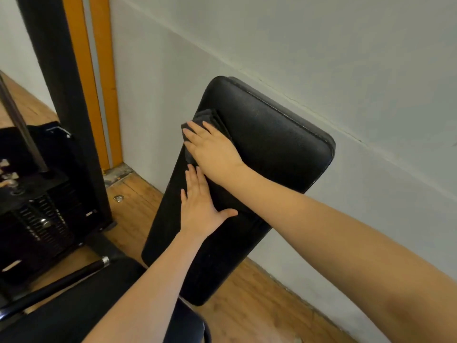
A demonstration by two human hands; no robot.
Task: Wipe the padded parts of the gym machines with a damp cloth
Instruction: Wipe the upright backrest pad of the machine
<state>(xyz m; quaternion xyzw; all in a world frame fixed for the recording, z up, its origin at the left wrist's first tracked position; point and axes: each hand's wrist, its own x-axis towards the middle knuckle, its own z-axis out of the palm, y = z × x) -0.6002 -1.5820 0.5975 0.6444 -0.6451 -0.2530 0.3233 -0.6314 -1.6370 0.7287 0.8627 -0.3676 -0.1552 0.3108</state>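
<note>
My right hand presses flat, fingers straight, on the dark cloth at the far left edge of the black pad, left hand spread open bracing nearer, so I'd keep pressure even and stroke lengthwise.

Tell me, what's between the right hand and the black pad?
A folded dark cloth lies under the right hand, pressed flat against the black pad. The head view shows it.
</note>
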